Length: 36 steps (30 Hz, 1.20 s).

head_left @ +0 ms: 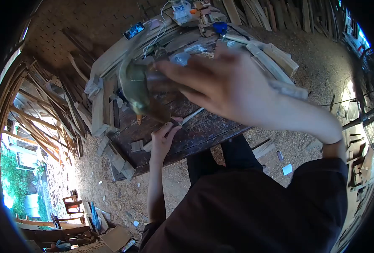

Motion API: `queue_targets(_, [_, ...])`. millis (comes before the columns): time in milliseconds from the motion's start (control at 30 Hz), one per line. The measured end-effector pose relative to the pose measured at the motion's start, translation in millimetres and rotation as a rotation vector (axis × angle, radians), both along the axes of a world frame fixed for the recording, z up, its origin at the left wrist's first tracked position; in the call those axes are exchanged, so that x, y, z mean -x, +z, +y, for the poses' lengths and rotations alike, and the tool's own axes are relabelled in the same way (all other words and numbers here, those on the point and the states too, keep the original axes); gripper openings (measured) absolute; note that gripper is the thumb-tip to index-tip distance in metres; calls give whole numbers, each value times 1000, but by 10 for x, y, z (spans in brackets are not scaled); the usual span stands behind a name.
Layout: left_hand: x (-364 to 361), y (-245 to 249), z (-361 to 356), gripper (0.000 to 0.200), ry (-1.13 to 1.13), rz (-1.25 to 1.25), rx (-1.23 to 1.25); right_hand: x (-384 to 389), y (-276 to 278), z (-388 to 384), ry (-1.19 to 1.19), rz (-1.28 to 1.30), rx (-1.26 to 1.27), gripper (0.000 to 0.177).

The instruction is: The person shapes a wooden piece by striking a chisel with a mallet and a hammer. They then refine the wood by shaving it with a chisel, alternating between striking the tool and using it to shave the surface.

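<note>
My right hand is raised over the workbench, its fingers wrapped round a hammer's handle and blurred by motion. The hammer's metal head hangs to the left of that hand, above the bench top and apart from my left hand. Low at the bench's near side, my left hand is closed, its fingertips pinched at the near end of a thin pale strip of wood. Whether a smaller piece sits between those fingers is too small to tell. Wood shavings lie around the strip.
Wooden boards edge the bench on the left. Along the far side are a phone, a white cable and a blue object. Timber pieces lie at the right. Sawdust covers the floor, and lumber leans against the walls.
</note>
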<state>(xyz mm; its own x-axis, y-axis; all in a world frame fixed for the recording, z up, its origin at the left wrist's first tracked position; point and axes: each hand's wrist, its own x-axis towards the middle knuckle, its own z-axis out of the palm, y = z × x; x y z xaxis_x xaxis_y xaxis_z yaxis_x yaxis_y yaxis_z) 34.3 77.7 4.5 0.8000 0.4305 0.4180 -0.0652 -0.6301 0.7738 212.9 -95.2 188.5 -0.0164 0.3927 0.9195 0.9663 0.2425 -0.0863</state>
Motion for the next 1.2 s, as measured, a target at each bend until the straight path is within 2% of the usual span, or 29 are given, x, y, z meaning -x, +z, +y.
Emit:
queue_targets(67, [-30, 21, 5, 11, -8, 0, -15, 47, 53, -84, -226, -335, 187, 20])
queue_targets(100, [-23, 45, -10, 11, -4, 27, -44, -7, 154, -190, -233, -446, 277, 47])
queue_targets(133, [-6, 60, -16, 11, 2, 55, -73, -42, 202, -166, -231, -444, 279, 47])
queue_targets(200, [-2, 55, -18, 11, 9, 65, -46, -202, 308, -1, 1, -246, -133, 48])
queue_targets(233, [5, 48, -21, 11, 19, 74, -21, -304, 305, 183, 85, -282, -411, 49])
queue_targets(267, [6, 47, -18, 11, 24, 71, -21, -220, 178, 127, 90, -284, -412, 49])
queue_targets(333, [-30, 47, -9, 11, -16, -21, -78, 5, -39, -126, -298, -478, 115, 51])
queue_targets(367, [-33, 61, -12, 11, -18, -19, -81, -3, -40, -166, -242, -431, 173, 53])
queue_targets(500, [-41, 36, -15, 13, -14, 5, -19, -126, 154, -162, -350, -493, 67, 55])
queue_targets(567, [-22, 26, -19, 13, -17, -9, -21, -203, 167, -88, -77, -160, -212, 54])
queue_targets(600, [-15, 56, -31, 13, -18, -5, -64, -149, 61, -108, -74, -160, -214, 54])
queue_targets(667, [-20, 99, -28, 13, -21, -2, -115, 18, -187, -215, -305, -305, 167, 52])
queue_targets(833, [-25, 70, -36, 12, -11, 4, -86, -69, -11, -397, -344, -350, 233, 52])
queue_targets(900, [-10, 37, -3, 12, -15, 10, -53, -126, -38, -401, -251, -60, 89, 48])
queue_targets(933, [-6, 21, 7, 12, -24, 18, -21, -147, -75, -409, -251, -57, 90, 48])
queue_targets(1000, [-10, 30, -11, 13, 2, 39, 70, -202, -213, -424, -378, 31, 245, 46])
queue_targets(1067, [-12, 35, -21, 14, 29, 61, 159, -317, -604, -356, -379, 117, 427, 45])
queue_targets(1133, [3, 25, -10, 17, 22, 16, 314, -379, -953, -310, -439, 83, 623, 42])
queue_targets(1200, [-23, 61, -49, 12, 55, -8, 303, -441, -1272, -255, -453, 67, 660, 40])
